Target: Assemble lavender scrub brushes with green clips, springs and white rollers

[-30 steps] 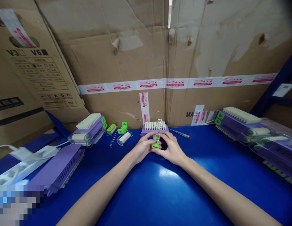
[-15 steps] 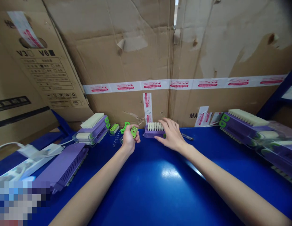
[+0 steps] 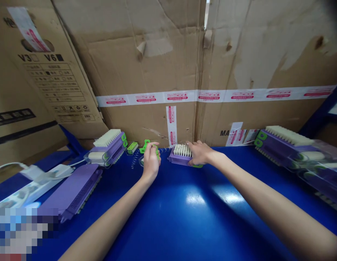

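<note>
Risk: spring [image 3: 163, 148] btwn hands could ping off. Left hand [image 3: 150, 159] clamped on green clip [image 3: 156, 150]; right hand [image 3: 199, 153] grips purple brush [image 3: 179, 155] on desk [image 3: 184, 210].

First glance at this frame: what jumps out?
Two bare arms reach over a glossy blue table toward its far edge: the right hand grips a small purple brush with cream bristles, and the left hand is closed on a green plastic piece. Worn cardboard boxes wall the back, with more purple brushes at both sides.
</note>
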A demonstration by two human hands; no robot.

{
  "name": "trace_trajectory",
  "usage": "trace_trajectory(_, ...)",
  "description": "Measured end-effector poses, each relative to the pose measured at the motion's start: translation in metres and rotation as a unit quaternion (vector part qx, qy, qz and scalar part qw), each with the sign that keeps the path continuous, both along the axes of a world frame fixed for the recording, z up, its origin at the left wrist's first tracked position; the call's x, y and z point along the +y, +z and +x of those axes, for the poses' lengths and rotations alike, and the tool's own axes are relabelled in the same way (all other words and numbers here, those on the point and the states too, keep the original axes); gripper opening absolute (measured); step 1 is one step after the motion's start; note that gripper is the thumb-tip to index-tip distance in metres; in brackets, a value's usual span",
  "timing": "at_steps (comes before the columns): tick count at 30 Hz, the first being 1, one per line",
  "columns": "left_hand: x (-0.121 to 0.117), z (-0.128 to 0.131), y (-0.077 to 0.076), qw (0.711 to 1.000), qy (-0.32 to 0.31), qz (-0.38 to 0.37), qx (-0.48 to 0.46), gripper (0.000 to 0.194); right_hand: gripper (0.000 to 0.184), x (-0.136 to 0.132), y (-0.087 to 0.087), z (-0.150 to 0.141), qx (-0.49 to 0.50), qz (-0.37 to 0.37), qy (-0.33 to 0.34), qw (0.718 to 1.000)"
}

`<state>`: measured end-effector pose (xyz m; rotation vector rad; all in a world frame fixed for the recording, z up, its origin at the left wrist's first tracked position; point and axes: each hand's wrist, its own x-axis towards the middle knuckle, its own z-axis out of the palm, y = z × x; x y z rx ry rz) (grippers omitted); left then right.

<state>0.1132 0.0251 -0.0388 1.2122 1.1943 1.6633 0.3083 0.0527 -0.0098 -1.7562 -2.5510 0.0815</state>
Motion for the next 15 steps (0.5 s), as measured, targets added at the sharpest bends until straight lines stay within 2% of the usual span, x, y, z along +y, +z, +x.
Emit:
trace_trajectory(2, 0.000, -0.002, 0.001, 0.999, 0.001, 0.028, 0.017, 0.021, 0.103, -0.008, -0.005, 0.007, 0.026, 0.030, 0.012, 0.999)
trace_trajectory(4, 0.000, -0.004, 0.002, 0.998, 0.010, 0.058, 0.033, 0.025, 0.101, -0.015, -0.013, 0.015, 0.073, 0.115, 0.032, 0.990)
trace_trajectory(6, 0.000, -0.006, 0.006, 0.994, 0.026, 0.090, 0.050, 0.028, 0.097, -0.021, -0.026, 0.023, 0.148, 0.207, 0.052, 0.966)
trace_trajectory(8, -0.003, -0.006, 0.010, 0.988, 0.038, 0.130, 0.079, 0.030, 0.098, -0.026, -0.039, 0.029, 0.226, 0.267, 0.072, 0.934)
trace_trajectory(11, -0.013, 0.001, 0.021, 0.971, 0.046, 0.193, 0.132, 0.030, 0.097, -0.029, -0.055, 0.033, 0.267, 0.292, 0.101, 0.913)
trace_trajectory(15, -0.028, 0.012, 0.039, 0.952, 0.042, 0.256, 0.160, 0.030, 0.095, -0.028, -0.063, 0.032, 0.312, 0.309, 0.081, 0.895)
